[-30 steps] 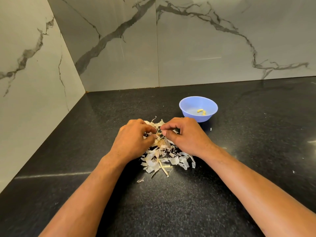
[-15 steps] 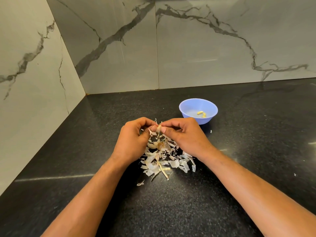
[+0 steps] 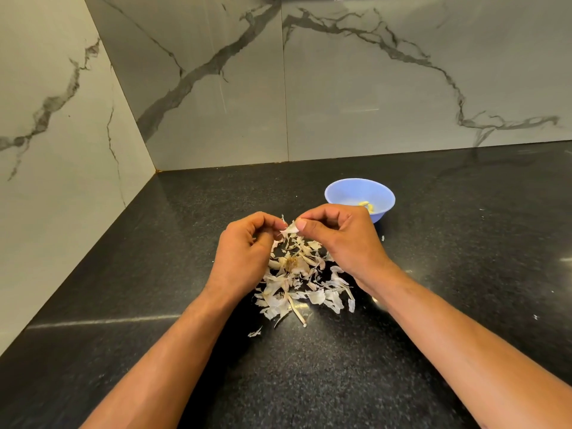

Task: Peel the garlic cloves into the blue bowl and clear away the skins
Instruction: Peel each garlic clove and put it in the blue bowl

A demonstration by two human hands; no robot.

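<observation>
Both hands are raised a little above a pile of papery garlic skins [image 3: 305,284] on the black counter. My left hand [image 3: 244,252] and my right hand [image 3: 340,239] pinch a small garlic piece with loose skin [image 3: 289,229] between their fingertips. A bare garlic root base [image 3: 291,263] lies in the pile under the hands. Behind my right hand stands the blue bowl [image 3: 346,188] with peeled yellowish cloves [image 3: 366,205] in it, partly hidden by my knuckles.
The dark speckled counter [image 3: 433,320] runs into a corner of grey marble walls [image 3: 216,103] at the back and left. A stray skin flake [image 3: 255,332] lies in front of the pile, and small crumbs [image 3: 383,238] lie near the bowl.
Both hands have lifted from the pile, bringing the pinched garlic piece up with them. My right hand now overlaps the bowl's front edge.
</observation>
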